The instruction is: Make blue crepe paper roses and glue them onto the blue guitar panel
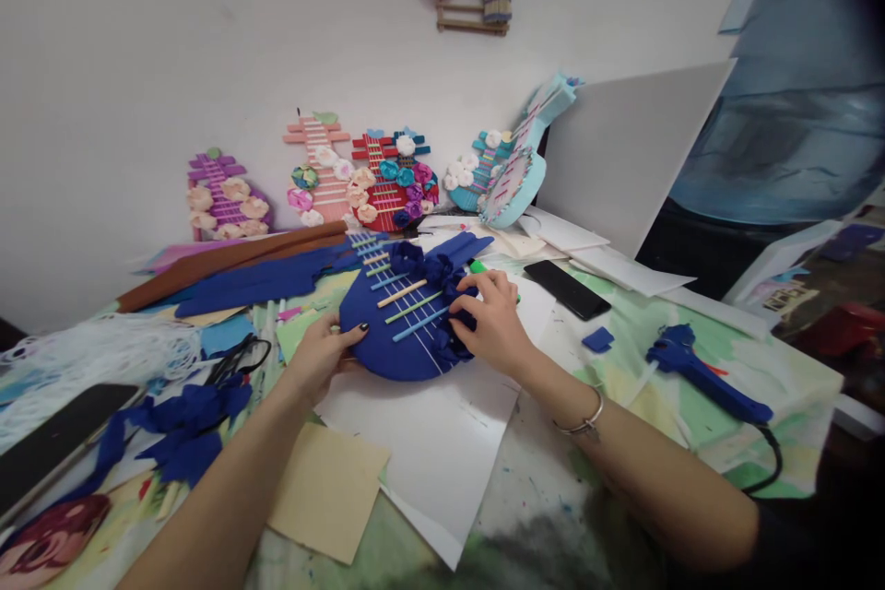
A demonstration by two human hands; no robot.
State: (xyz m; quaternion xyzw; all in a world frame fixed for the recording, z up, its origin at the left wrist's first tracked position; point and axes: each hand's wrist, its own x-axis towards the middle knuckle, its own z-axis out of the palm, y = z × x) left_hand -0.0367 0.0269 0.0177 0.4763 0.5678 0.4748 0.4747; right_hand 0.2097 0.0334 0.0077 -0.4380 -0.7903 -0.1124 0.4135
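A dark blue craft guitar (377, 346) with white strings and pastel stick frets is tilted up over white paper. My left hand (324, 350) grips its lower left edge, thumb on the front face and fingers mostly hidden behind. Along the guitar's right side runs a row of dark blue crepe-paper flowers (437, 269). My right hand (494, 313) is curled at the lower flowers, fingertips bent in and closed on one of them; the exact contact is partly hidden. Behind my right fingers a bit of a green object (477, 266) shows.
A blue glue gun (712, 378) with a black cord lies at right, near a black phone (567, 289) and a small blue piece (597, 339). Blue paper scraps (194, 419) and another phone (62, 442) are at left. Several decorated craft guitars (322, 175) lean against the wall.
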